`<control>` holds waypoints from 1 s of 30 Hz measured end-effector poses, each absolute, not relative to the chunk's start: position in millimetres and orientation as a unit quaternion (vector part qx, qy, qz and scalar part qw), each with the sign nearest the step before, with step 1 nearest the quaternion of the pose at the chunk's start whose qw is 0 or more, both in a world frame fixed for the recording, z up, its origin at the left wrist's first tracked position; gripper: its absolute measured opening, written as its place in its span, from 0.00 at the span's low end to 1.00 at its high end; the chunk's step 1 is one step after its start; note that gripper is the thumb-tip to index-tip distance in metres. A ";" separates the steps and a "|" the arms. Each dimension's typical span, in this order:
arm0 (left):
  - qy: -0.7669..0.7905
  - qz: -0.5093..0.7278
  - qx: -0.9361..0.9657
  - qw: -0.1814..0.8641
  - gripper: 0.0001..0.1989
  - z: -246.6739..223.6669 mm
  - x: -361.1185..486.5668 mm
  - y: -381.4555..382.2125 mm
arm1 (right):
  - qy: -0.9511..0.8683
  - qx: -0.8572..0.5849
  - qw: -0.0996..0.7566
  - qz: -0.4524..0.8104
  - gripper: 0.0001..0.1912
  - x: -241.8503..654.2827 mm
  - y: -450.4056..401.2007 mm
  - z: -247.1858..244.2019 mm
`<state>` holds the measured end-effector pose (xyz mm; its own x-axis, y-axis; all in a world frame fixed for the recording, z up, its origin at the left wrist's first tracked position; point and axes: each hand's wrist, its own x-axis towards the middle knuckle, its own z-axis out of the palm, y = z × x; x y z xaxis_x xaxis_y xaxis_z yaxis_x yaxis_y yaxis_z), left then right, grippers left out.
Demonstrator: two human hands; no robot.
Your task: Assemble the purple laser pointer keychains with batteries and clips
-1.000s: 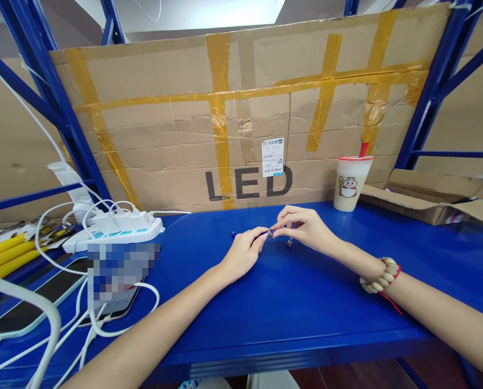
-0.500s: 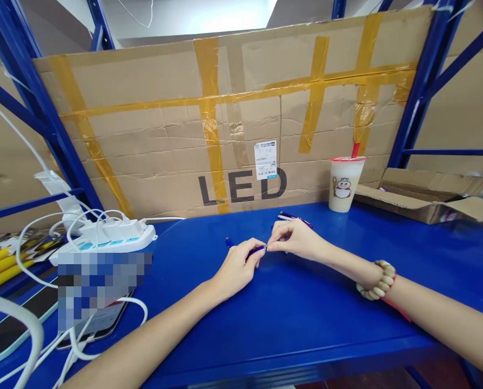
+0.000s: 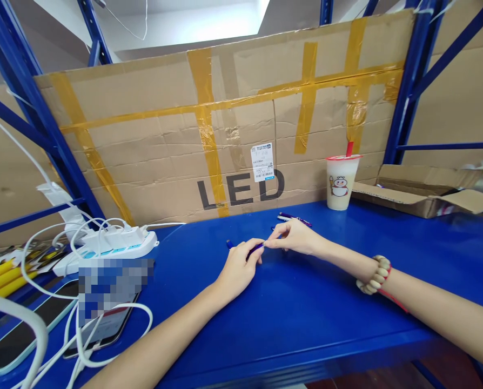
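Left hand (image 3: 238, 266) was wrapped around a slim blue barrel (image 3: 256, 249), one end poking out past thumb and forefinger. Right hand (image 3: 296, 238) met that end, fingertips pinched narrow on it; finer detail too small to tell. Pen-like pieces (image 3: 295, 218) lay just beyond.

- Far, middle: "LED" in big dark capitals on the cardboard sheet (image 3: 160, 156).
- Overlapping the "D": a white label (image 3: 262, 162) with a barcode, its fine print too small to read.
- Far right: a crowned snowman emblem on the cup (image 3: 339, 186).
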<state>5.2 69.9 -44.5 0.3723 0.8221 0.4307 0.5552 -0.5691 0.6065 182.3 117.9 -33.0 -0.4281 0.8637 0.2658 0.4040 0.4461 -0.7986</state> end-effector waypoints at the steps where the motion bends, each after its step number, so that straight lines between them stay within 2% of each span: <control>1: 0.433 0.371 0.799 0.189 0.13 -45.0 6.2 70.8 | -0.780 -0.408 0.360 0.308 0.17 181.8 118.1 -32.3; 5: 0.444 0.401 0.772 0.213 0.14 -46.1 8.7 73.5 | -0.795 -0.365 0.424 0.233 0.17 181.3 119.2 -31.1; 9: 0.449 0.406 0.763 0.226 0.15 -45.3 8.6 73.6 | -0.828 -0.288 0.446 0.179 0.15 183.4 119.4 -29.6; 14: 0.433 0.397 0.769 0.254 0.14 -47.3 7.4 73.5 | -0.853 -0.248 0.440 0.129 0.15 185.1 116.6 -26.0; 22: 0.376 0.369 0.797 0.294 0.12 -47.1 3.6 70.2 | -0.867 -0.221 0.427 0.131 0.14 187.6 112.8 -25.4; 30: 0.372 0.389 0.782 0.315 0.07 -46.6 2.9 66.9 | -0.860 -0.288 0.393 0.151 0.14 188.7 110.9 -26.0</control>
